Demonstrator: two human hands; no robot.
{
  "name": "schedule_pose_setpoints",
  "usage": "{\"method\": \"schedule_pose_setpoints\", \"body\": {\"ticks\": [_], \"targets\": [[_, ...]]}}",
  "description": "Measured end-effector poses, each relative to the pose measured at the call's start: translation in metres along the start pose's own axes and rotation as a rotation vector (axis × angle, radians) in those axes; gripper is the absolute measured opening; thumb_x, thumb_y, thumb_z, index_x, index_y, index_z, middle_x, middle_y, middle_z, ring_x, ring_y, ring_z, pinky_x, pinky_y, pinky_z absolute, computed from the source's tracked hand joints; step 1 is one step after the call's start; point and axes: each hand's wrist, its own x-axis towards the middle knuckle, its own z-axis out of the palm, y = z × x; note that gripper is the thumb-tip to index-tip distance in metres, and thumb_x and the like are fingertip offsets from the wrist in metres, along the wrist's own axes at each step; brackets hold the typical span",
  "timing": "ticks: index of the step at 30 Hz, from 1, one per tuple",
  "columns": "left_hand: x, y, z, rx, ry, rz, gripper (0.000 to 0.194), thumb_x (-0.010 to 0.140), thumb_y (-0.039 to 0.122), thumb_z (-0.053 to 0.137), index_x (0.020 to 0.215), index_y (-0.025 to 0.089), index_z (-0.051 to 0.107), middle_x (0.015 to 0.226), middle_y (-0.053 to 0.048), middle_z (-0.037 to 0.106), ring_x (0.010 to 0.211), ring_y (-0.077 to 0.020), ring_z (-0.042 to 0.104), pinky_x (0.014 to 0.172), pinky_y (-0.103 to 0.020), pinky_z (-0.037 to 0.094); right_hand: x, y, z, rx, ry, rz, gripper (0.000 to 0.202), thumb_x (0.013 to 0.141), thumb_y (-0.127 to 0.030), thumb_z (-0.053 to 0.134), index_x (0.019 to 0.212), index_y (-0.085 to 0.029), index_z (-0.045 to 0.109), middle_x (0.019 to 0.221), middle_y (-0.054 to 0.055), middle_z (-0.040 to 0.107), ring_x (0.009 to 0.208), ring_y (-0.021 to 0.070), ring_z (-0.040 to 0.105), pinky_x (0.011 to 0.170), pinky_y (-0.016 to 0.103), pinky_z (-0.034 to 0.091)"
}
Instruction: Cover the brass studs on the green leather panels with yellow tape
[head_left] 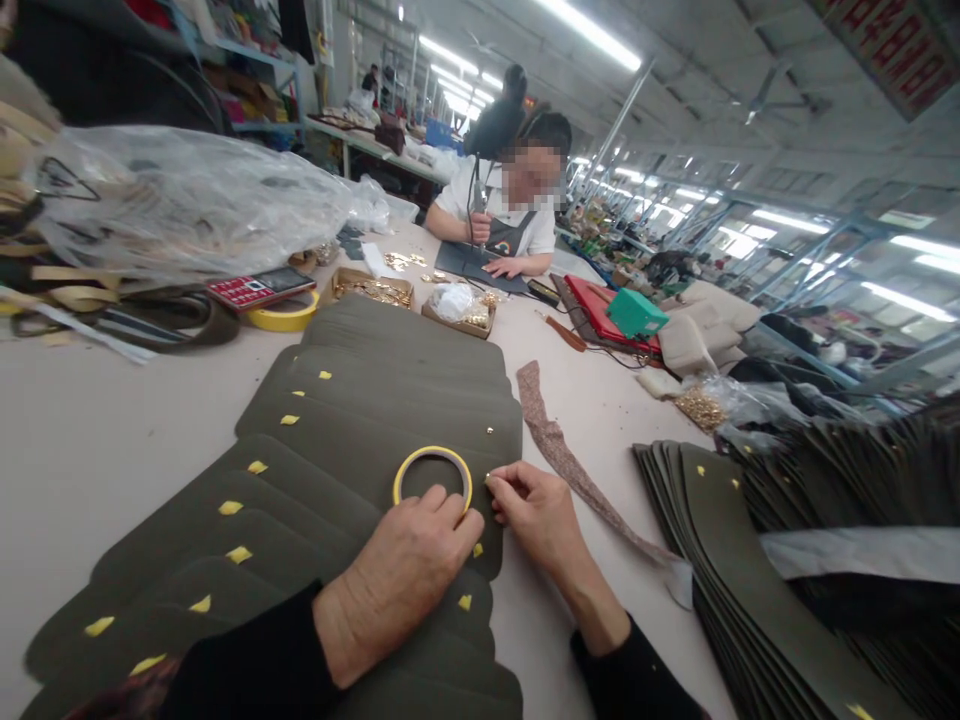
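My left hand [409,570] is closed on the near rim of a roll of yellow tape [400,478], which stands tilted over the olive-green fabric pieces [375,370]. Just right of it, my right hand [536,510] pinches thumb and forefinger together at the pieces' right edge. A tiny pale-gold speck shows at those fingertips, too small to name. The green pieces lie overlapped in a fanned row, with small bits of yellow tape [239,554] stuck on them along the left and right sides. A small shiny metal dot [490,431] sits on one piece beyond my right hand.
A patterned brown strip [551,430] lies to the right, before a thick stack of green pieces [697,560]. Behind are boxes of gold hardware [375,288], another yellow tape roll [283,314], a calculator [259,288] and plastic bags [195,200]. Across the table, a co-worker [499,220] holds a tool.
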Motion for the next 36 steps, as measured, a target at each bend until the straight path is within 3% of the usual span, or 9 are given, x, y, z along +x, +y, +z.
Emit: {"method": "schedule_pose_setpoints", "body": {"ticks": [7, 13, 15, 17, 19, 23, 26, 30, 36], "targets": [[-0.001, 0.001, 0.001, -0.029, 0.012, -0.001, 0.006, 0.090, 0.015, 0.054, 0.086, 0.019, 0.053, 0.087, -0.003, 0.057, 0.080, -0.0214, 0.053, 0.065, -0.033, 0.046, 0.007, -0.004, 0.007, -0.387, 0.065, -0.248, 0.016, 0.083, -0.014, 0.055, 0.073, -0.019, 0.068, 0.070, 0.001, 0.070, 0.064, 0.0156, 0.065, 0.062, 0.025, 0.046], [-0.002, 0.001, -0.002, -0.032, 0.008, -0.009, 0.006, 0.091, 0.014, 0.051, 0.087, 0.019, 0.053, 0.088, -0.004, 0.058, 0.080, -0.0226, 0.054, 0.064, -0.034, 0.048, 0.004, 0.003, -0.008, -0.467, 0.119, -0.341, 0.020, 0.088, -0.021, 0.059, 0.107, -0.017, 0.059, 0.066, -0.001, 0.066, 0.059, 0.0166, 0.064, 0.062, 0.026, 0.049], [-0.002, 0.001, -0.003, -0.045, 0.001, -0.003, 0.006, 0.091, 0.014, 0.051, 0.087, 0.019, 0.053, 0.088, -0.004, 0.058, 0.079, -0.0225, 0.054, 0.065, -0.035, 0.049, 0.002, 0.004, -0.015, -0.511, 0.080, -0.529, 0.011, 0.093, -0.019, 0.052, 0.098, -0.017, 0.061, 0.077, 0.004, 0.067, 0.071, 0.0175, 0.065, 0.069, 0.027, 0.050], [-0.002, 0.001, -0.004, -0.048, 0.005, -0.001, 0.007, 0.091, 0.013, 0.050, 0.087, 0.019, 0.053, 0.088, -0.004, 0.058, 0.079, -0.0223, 0.054, 0.065, -0.035, 0.049, 0.000, 0.002, -0.018, -0.634, -0.013, -0.710, 0.019, 0.096, -0.015, 0.045, 0.091, -0.017, 0.063, 0.085, 0.008, 0.067, 0.082, 0.0199, 0.064, 0.076, 0.030, 0.051], [-0.002, 0.001, -0.003, -0.041, 0.019, -0.010, 0.008, 0.091, 0.012, 0.050, 0.087, 0.018, 0.053, 0.089, -0.004, 0.058, 0.080, -0.0223, 0.054, 0.065, -0.034, 0.049, 0.001, -0.001, -0.017, -0.781, -0.104, -0.778, 0.023, 0.096, -0.012, 0.042, 0.091, -0.015, 0.065, 0.084, 0.010, 0.067, 0.083, 0.0219, 0.063, 0.076, 0.031, 0.051], [-0.003, -0.001, 0.000, -0.007, 0.041, -0.036, 0.010, 0.090, 0.010, 0.049, 0.089, 0.019, 0.053, 0.089, -0.005, 0.057, 0.083, -0.0233, 0.054, 0.068, -0.035, 0.049, 0.009, -0.009, -0.004, -0.906, -0.134, -0.564, 0.019, 0.090, -0.008, 0.049, 0.091, -0.013, 0.067, 0.082, 0.010, 0.068, 0.077, 0.0217, 0.064, 0.073, 0.030, 0.050], [-0.004, -0.003, -0.002, 0.021, 0.018, -0.055, 0.012, 0.089, 0.010, 0.046, 0.090, 0.019, 0.053, 0.086, -0.004, 0.057, 0.079, -0.0227, 0.055, 0.070, -0.037, 0.048, 0.015, -0.013, 0.003, -0.840, -0.099, -0.325, 0.017, 0.088, -0.011, 0.053, 0.089, -0.015, 0.069, 0.084, 0.008, 0.071, 0.079, 0.0203, 0.067, 0.074, 0.028, 0.048], [-0.005, -0.007, -0.013, -0.011, -0.046, -0.068, 0.016, 0.088, 0.006, 0.043, 0.091, 0.019, 0.052, 0.085, -0.004, 0.058, 0.075, -0.0216, 0.057, 0.069, -0.036, 0.049, 0.012, -0.020, 0.000, -0.716, -0.104, -0.199, 0.016, 0.086, -0.014, 0.054, 0.086, -0.017, 0.070, 0.085, 0.006, 0.073, 0.080, 0.0188, 0.067, 0.072, 0.025, 0.045], [-0.006, -0.019, -0.033, -0.138, -0.033, -0.040, 0.015, 0.092, 0.011, 0.040, 0.091, 0.021, 0.051, 0.086, -0.002, 0.060, 0.072, -0.0201, 0.060, 0.062, -0.032, 0.049, -0.023, -0.028, -0.015, -0.500, -0.381, -0.130, 0.014, 0.081, -0.014, 0.059, 0.077, -0.019, 0.071, 0.071, 0.001, 0.071, 0.067, 0.0146, 0.063, 0.059, 0.022, 0.039]]}}
